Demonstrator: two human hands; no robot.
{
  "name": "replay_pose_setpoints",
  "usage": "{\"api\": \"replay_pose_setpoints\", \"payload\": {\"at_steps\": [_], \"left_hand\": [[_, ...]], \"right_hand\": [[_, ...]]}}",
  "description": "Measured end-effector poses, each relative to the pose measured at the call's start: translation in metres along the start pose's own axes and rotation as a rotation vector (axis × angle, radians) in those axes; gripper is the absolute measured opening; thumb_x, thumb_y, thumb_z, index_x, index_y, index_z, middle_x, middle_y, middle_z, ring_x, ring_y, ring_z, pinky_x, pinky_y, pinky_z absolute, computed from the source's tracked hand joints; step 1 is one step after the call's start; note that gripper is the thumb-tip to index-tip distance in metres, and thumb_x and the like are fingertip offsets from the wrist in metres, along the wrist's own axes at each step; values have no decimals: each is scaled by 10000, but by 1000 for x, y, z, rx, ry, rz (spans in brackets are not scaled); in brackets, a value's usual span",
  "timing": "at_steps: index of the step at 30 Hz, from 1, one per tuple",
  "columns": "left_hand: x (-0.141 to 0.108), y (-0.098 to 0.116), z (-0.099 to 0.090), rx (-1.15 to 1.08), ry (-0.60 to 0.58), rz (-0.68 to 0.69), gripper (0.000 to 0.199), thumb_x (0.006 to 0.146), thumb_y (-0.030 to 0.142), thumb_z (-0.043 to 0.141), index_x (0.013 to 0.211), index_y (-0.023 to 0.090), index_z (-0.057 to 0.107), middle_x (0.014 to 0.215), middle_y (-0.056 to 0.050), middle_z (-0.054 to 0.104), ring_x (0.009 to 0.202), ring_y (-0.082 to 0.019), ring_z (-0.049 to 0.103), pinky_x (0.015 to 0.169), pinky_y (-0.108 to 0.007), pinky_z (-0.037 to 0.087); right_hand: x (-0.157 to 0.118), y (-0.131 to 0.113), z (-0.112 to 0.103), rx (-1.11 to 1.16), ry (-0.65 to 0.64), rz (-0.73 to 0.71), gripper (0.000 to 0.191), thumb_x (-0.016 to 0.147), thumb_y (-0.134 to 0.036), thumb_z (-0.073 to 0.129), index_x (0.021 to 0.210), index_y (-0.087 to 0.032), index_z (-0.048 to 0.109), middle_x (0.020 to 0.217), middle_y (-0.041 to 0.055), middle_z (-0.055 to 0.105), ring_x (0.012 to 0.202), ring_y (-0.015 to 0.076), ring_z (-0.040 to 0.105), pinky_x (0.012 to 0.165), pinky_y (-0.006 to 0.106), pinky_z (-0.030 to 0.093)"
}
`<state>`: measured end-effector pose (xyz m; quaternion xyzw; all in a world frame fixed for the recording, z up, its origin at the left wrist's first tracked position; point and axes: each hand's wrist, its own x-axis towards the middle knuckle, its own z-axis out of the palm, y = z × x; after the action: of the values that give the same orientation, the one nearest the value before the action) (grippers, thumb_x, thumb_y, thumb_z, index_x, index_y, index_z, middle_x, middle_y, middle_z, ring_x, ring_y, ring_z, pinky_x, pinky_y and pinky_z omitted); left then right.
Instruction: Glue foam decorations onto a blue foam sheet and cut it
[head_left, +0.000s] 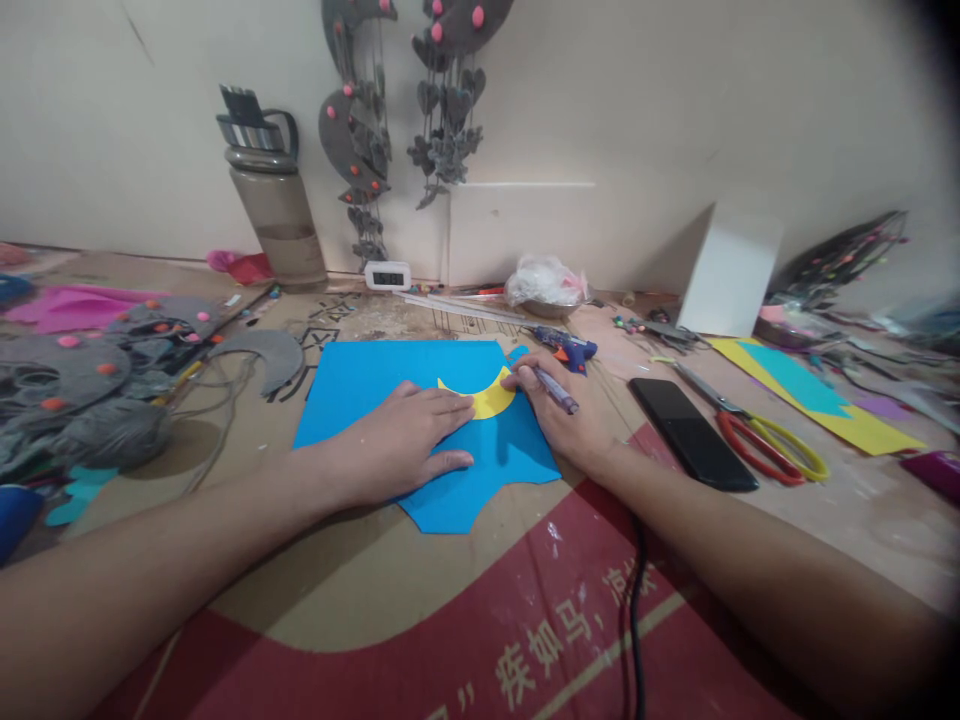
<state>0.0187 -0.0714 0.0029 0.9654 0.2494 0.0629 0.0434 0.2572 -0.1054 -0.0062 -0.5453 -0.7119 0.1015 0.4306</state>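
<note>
A blue sheet with cut-out edges lies flat on the cardboard in front of me. On it rests a yellow crescent, its horns pointing up and away. My left hand is spread flat, its fingertips pressing the crescent's left part and its thumb apart on the blue sheet. In my right hand is a pen, gripped between thumb and fingers at the crescent's right horn. The pen's tip is hidden by the fingers.
To the right lie a black phone and red-and-yellow-handled scissors. A blue glue gun lies behind my right hand. A water bottle and small clock stand at the back. Grey felt crescents are at left; a black cable runs in front.
</note>
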Motion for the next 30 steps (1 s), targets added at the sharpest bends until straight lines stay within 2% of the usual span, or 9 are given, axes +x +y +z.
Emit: {"api": "replay_pose_setpoints", "payload": {"at_steps": [9,16,21,24,28,30], "left_hand": [[2,4,-7,-26,-34,-32,495,999,507,525,1376,190,581,1495,-96,544,1374,-289,495,1027,-428,360],[2,2,-5,-30,-15,-25,490,1003,502,518,1382,197,579,1493,-94,547,1373,-285,496,1024,-419,353],[2,1,-7,-11,-23,-13,484,1000,506,527,1369,200,592,1487,-91,553,1368,-282,503,1010,-409,348],[2,1,-7,6,-29,-5,497,992,512,540,1378,201,585,1494,-91,546,1370,-281,499,1014,-416,339],[2,1,-6,17,-18,5,503,993,529,525,1370,204,595,1486,-97,553,1361,-284,508,1027,-417,335],[3,1,-6,12,-13,7,513,996,540,506,1374,203,594,1482,-102,557,1361,-288,507,1035,-419,338]], "right_hand": [[4,4,3,-23,-58,18,258,1015,-433,442,900,-264,600,912,38,749,887,225,710,807,344,518],[4,9,5,47,-35,118,293,991,-513,467,902,-267,598,898,32,782,907,242,728,840,372,525],[9,17,7,171,2,230,300,972,-544,473,899,-275,583,871,20,787,932,247,740,938,428,526],[11,18,5,279,49,266,270,970,-527,474,910,-278,561,893,39,783,945,250,742,919,433,552],[9,15,1,293,193,214,279,1003,-530,414,984,-277,531,1011,57,763,1021,225,724,961,424,540],[7,12,0,240,211,152,291,1017,-524,389,999,-270,531,1006,53,757,1009,210,720,973,411,526]]}}
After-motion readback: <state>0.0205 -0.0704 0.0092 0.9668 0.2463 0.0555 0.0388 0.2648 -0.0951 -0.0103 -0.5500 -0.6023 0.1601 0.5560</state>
